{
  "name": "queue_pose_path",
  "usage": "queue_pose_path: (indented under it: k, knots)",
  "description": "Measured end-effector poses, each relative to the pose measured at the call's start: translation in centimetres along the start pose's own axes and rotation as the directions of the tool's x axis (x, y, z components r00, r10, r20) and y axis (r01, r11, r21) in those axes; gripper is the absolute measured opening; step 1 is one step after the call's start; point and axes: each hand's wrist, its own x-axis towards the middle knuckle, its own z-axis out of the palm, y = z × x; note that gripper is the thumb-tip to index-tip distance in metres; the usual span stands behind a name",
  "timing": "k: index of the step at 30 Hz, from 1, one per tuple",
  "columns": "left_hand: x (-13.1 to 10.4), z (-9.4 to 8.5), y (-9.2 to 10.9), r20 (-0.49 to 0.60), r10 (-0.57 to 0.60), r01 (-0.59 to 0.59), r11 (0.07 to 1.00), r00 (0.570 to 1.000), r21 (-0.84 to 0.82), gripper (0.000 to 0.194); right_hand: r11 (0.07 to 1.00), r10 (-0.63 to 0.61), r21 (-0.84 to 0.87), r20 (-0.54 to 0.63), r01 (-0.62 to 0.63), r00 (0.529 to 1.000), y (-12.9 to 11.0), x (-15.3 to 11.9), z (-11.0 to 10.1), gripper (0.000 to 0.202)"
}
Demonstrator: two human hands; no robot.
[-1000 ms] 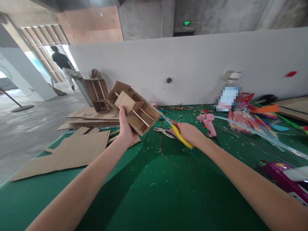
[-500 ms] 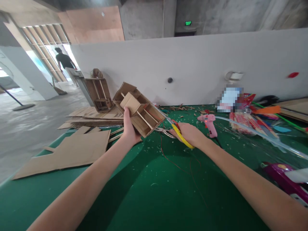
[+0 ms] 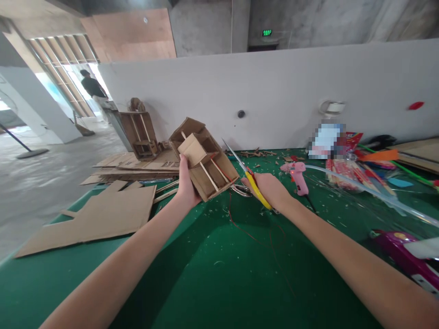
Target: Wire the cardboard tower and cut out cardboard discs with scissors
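My left hand (image 3: 188, 186) grips a small cardboard box (image 3: 224, 167) from below, its open side tilted towards me. Thin wooden sticks (image 3: 209, 176) run across the inside, and a smaller cardboard block (image 3: 193, 150) sits over them near my thumb. In my right hand (image 3: 269, 187) are yellow-handled scissors (image 3: 255, 188), their blades pointing up and left, just apart from the box's right side. Silver pliers (image 3: 243, 190) lie on the green table behind the box, partly hidden. A thin red wire (image 3: 236, 225) trails over the tabletop below them.
A pink glue gun (image 3: 297, 176) stands to the right, near packs of sticks (image 3: 341, 172). Flat cardboard sheets (image 3: 113, 212) and a second cardboard frame (image 3: 139, 132) are at the left. A purple tool (image 3: 404, 258) lies at right. Another person (image 3: 92, 86) is far back left.
The cardboard box has moved slightly right and turned in my left hand. The scissor blades, which lay along the box's edge, now stand apart from it.
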Motion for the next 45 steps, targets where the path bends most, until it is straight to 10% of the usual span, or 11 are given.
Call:
queue_pose_path:
  k: [6, 19, 30, 36, 45]
  knots:
    - [0.4, -0.5, 0.6, -0.015, 0.043, -0.042, 0.997, 0.999, 0.058, 0.096, 0.959, 0.031, 0.283, -0.009, -0.028, 0.999, 0.9, 0.3, 0.7, 0.054]
    - [0.4, 0.2, 2.1, -0.113, 0.186, -0.17, 0.975, 0.976, 0.143, 0.089, 0.487, 0.103, 0.869, 0.049, -0.093, 0.993, 0.5, 0.6, 1.4, 0.065]
    - [-0.1, 0.4, 2.1, -0.05, 0.242, -0.235, 0.966, 0.969, 0.111, 0.079, 0.11, 0.004, 0.97, 0.218, -0.217, 0.976, -3.2, -0.2, 0.6, 0.059]
    - [-0.2, 0.3, 0.8, 0.016, 0.217, -0.218, 0.973, 0.976, 0.076, 0.069, 0.081, -0.041, 0.96, 0.271, -0.267, 0.962, -4.4, -0.8, -0.7, 0.059]
    - [0.0, -0.3, 2.3, 0.132, 0.154, -0.171, 0.977, 0.979, 0.13, 0.064, -0.104, 0.224, 0.98, 0.19, -0.171, 0.956, -2.9, 0.3, 0.2, 0.023]
